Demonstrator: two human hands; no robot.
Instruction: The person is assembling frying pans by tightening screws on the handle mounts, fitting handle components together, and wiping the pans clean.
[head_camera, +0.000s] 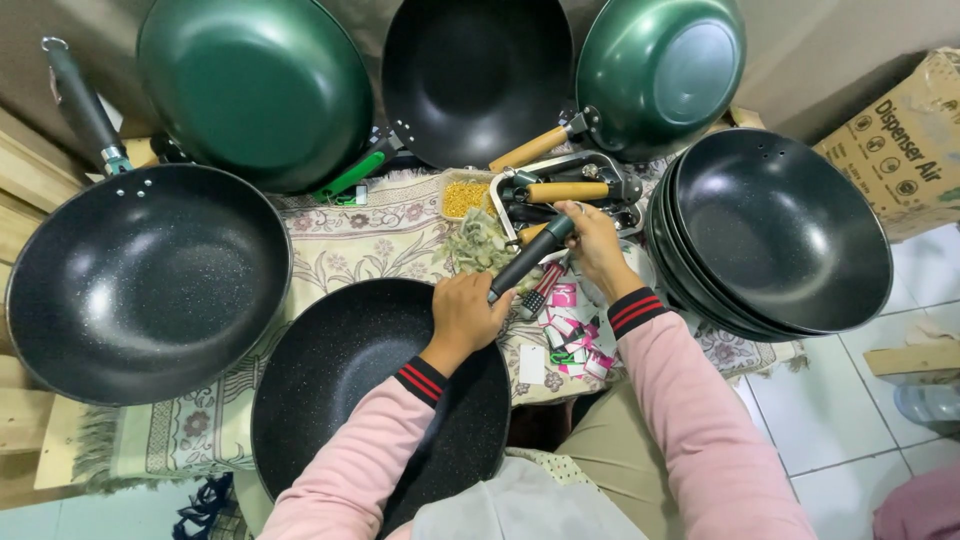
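A black speckled wok (340, 390) rests on my lap, its dark handle (528, 258) pointing up and to the right. My left hand (466, 312) grips the wok where the handle meets the rim. My right hand (592, 240) is closed around the far end of that handle. Just beyond it lie loose wooden handles (566, 190) and a small tray of yellow screws (464, 198). Pink and white tags (568, 330) lie under my right wrist.
A large black wok (140, 285) sits at the left on a patterned cloth (345, 245). Green woks (255, 85) (665, 70) and a black one (475, 75) lean at the back. A stack of black woks (775, 235) stands at the right, beside a cardboard box (905, 140).
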